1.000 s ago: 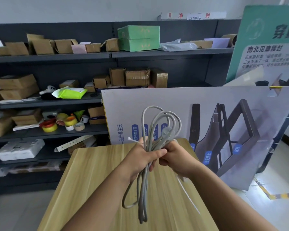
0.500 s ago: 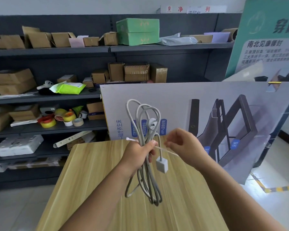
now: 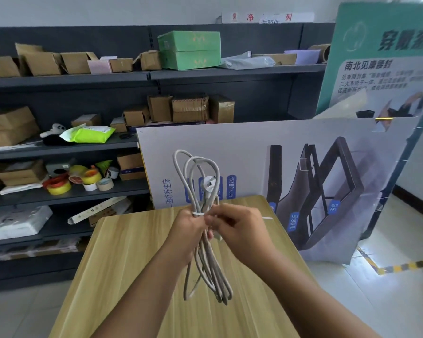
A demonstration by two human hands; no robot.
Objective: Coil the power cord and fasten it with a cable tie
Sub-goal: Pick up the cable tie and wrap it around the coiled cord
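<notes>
A grey-white power cord [image 3: 206,267] is gathered into long loops held upright above the wooden table [image 3: 122,259]. My left hand [image 3: 187,231] grips the bundle at its middle. A white plug [image 3: 209,187] sits among the upper loops. A thin white cable tie [image 3: 197,214] lies across the bundle just above my left hand, and its free end [image 3: 266,218] sticks out to the right. My right hand [image 3: 239,226] pinches the tie right beside the bundle.
A large printed board [image 3: 291,172] leans behind the table's far edge, with a green poster [image 3: 386,69] to its right. Dark shelves [image 3: 66,152] at the left hold cardboard boxes and tape rolls [image 3: 81,179]. White tiled floor lies to the right.
My right hand has come back in from the right and closed on the tie beside the bundle. The tie now crosses the cord. The small white block that hung below my hands is hidden.
</notes>
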